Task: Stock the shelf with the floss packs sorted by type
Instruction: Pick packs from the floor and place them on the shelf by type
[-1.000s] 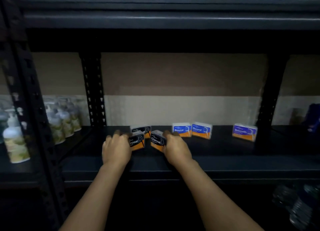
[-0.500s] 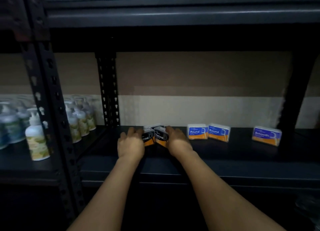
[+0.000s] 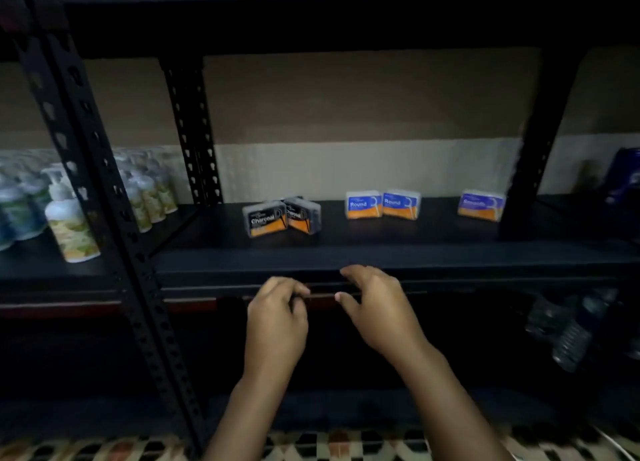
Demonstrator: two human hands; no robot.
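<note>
Charcoal floss packs (image 3: 265,218) and (image 3: 302,214) stand touching in a shallow V at the left of the dark shelf (image 3: 398,252), a third partly hidden behind them; two Round packs (image 3: 363,205) and (image 3: 401,204) stand side by side further right, and a Smooth pack (image 3: 480,205) sits apart near the right post. Left hand (image 3: 277,322) and right hand (image 3: 377,308) hover before the shelf's front edge, fingers loosely curled, holding nothing. Pump bottles (image 3: 71,223) fill the neighbouring bay to the left.

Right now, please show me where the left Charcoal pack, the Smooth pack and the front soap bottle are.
left Charcoal pack (image 3: 265,218): head view, on its front label.
Smooth pack (image 3: 480,205): head view, on its blue front label.
front soap bottle (image 3: 71,225): head view, on its body.
</note>
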